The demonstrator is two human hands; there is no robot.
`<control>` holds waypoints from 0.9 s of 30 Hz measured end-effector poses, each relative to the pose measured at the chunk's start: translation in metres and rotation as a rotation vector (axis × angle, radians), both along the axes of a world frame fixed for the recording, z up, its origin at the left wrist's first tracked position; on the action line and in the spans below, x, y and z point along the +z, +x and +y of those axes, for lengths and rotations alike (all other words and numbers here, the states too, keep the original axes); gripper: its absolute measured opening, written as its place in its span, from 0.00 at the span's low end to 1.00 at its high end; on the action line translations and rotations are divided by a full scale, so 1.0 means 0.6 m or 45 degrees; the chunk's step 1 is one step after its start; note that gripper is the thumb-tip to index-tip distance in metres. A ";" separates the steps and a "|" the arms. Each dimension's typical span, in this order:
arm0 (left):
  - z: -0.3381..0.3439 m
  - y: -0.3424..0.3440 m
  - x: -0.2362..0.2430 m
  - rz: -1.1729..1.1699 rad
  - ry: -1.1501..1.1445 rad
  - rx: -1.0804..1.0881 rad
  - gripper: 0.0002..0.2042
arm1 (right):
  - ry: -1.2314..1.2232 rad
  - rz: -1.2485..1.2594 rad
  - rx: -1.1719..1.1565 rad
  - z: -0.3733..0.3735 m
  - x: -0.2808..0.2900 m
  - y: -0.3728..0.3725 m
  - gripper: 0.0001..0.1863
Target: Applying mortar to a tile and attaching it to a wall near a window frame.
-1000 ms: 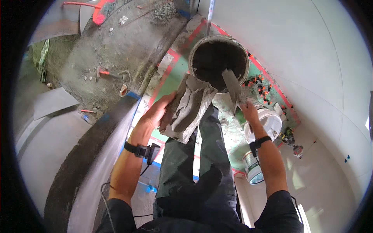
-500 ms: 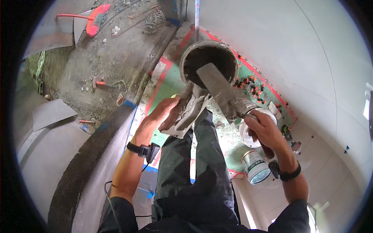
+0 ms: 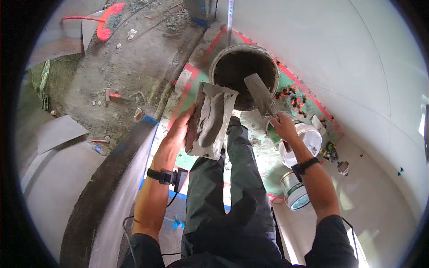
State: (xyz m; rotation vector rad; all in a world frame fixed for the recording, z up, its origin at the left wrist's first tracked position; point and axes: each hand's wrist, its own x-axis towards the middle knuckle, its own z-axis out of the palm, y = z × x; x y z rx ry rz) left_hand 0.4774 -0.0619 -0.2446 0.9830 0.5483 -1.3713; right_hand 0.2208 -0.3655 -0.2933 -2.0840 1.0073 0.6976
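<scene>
A small rectangular piece of tile (image 3: pixel 225 130) is tilted up in front of my legs, its upper face coated with a ridge of wet grey mortar (image 3: pixel 206 117). Fingers of my left hand (image 3: pixel 179 128) wrap its left edge, some of them hidden underneath. My right hand (image 3: pixel 285 128) grips the handle of a trowel (image 3: pixel 259 91). The mortar-smeared blade points up and left, over the near rim of a large round bucket (image 3: pixel 275 71). Dark mortar coats the bucket's inside. Tile and trowel blade are apart.
A white bucket (image 3: pixel 313 139) and a smaller tub (image 3: pixel 296 193) stand right of my legs. Many orange-and-black pieces (image 3: pixel 296 102) lie along the wall. At left are a curved ledge (image 3: pixel 96 192), a hammer (image 3: pixel 111 95) and an orange long-handled tool (image 3: pixel 106 22).
The trowel has drawn off the tile, back to the right and toward the bucket's near rim. My left hand has turned the tile more upright, and its mortar face shows more fully.
</scene>
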 end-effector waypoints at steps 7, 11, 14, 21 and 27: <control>0.022 0.011 -0.004 -0.109 0.072 0.099 0.30 | -0.116 0.294 -0.046 0.092 0.029 -0.193 0.21; -0.007 0.003 0.009 -0.109 0.116 0.080 0.30 | 0.014 -0.049 -0.394 0.149 0.179 -0.152 0.18; -0.032 -0.005 0.025 0.128 -0.054 0.194 0.29 | 0.028 -0.323 -0.278 0.192 0.253 -0.094 0.14; -0.063 -0.009 0.064 0.008 -0.030 0.099 0.29 | -0.102 -0.467 -0.201 0.171 0.223 -0.039 0.12; -0.039 -0.009 0.098 -0.015 0.038 -0.072 0.28 | -0.218 -0.286 -0.233 0.045 0.215 -0.010 0.17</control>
